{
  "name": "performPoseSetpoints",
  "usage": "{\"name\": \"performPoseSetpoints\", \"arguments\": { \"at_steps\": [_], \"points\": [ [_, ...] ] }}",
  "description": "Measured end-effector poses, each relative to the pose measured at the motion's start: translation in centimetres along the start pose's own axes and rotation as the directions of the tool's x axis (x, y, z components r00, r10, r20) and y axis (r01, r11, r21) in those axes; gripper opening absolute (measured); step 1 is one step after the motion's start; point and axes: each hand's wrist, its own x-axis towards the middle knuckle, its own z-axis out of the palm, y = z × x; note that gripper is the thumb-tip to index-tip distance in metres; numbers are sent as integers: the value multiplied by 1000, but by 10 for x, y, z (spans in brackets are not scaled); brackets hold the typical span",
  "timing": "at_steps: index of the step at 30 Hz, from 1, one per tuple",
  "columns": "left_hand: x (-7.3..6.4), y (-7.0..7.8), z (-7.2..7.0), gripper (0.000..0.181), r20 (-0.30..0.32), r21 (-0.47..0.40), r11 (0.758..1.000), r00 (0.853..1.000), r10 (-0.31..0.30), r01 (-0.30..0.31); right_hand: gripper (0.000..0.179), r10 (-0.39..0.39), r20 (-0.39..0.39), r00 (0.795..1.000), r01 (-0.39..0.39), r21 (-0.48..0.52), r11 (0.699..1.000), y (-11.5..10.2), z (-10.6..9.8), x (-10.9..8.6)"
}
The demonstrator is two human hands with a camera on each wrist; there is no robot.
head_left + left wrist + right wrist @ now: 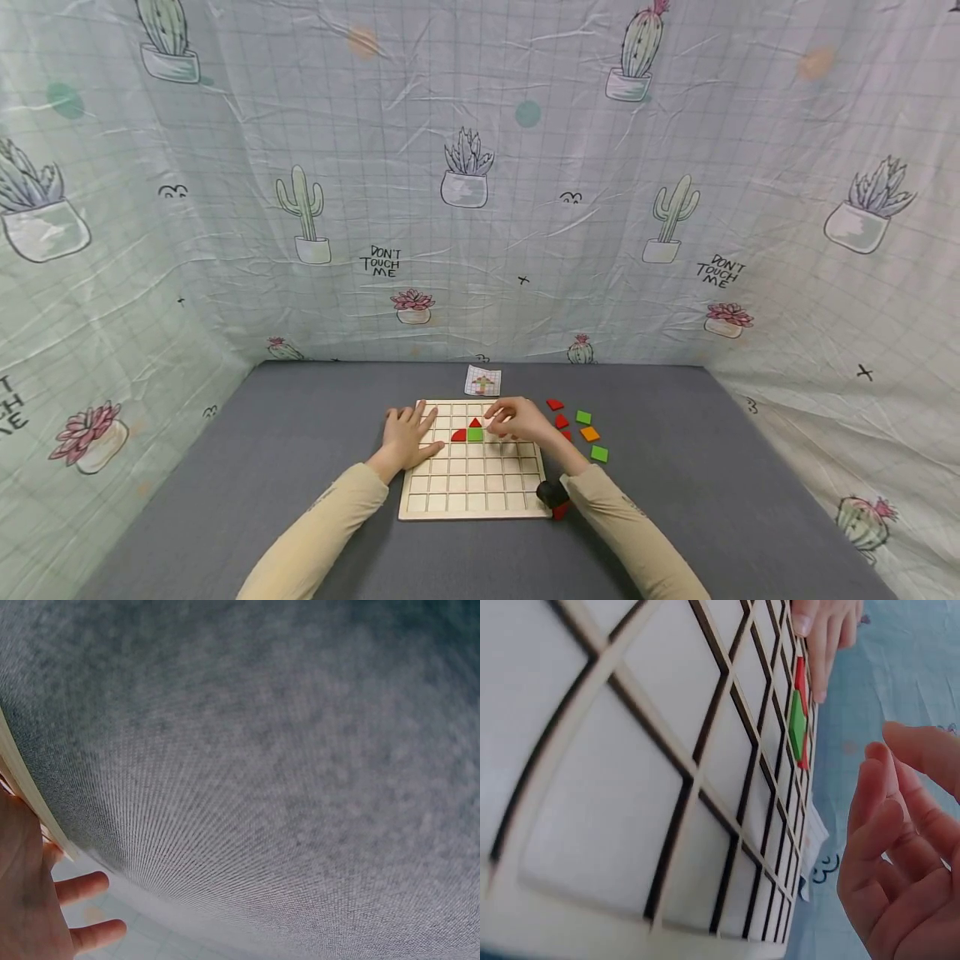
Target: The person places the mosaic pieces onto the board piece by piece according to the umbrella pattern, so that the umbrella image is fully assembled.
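A pale wooden grid board (438, 502) lies on the table. On it sit a red quarter-round piece (459, 435), a green square (475, 434) and a small red triangle (476, 422). My left hand (405, 435) rests on the board's left side, fingers spread. Over the board, just right of the green square, my right hand (519, 419) hovers with bent fingers; no piece shows between its fingertips (880, 751). The right wrist view shows another bit of red (804, 762) at the green piece's near end, which my hand covers in the head view.
Right of the board lie loose red pieces (555, 405), green squares (599, 453) and an orange piece (590, 434). A card with a printed pattern (483, 381) lies behind the board. My right wrist bears a black camera (552, 493). Patterned cloth (465, 233) hangs around the grey table (322, 475).
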Motion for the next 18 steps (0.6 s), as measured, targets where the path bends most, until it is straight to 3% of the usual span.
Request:
{"name": "performPoseSetpoints", "arguments": {
  "at_steps": [7, 18],
  "points": [
    [-1, 0, -1, 67, 9, -8, 1000, 1000, 2, -2, 29, 3, 51, 999, -2, -15, 1000, 4, -12, -18],
    [2, -1, 2, 67, -8, -10, 1000, 1000, 3, -3, 26, -36, 77, 996, 47, -145, 988, 10, -28, -64]
  ]
}}
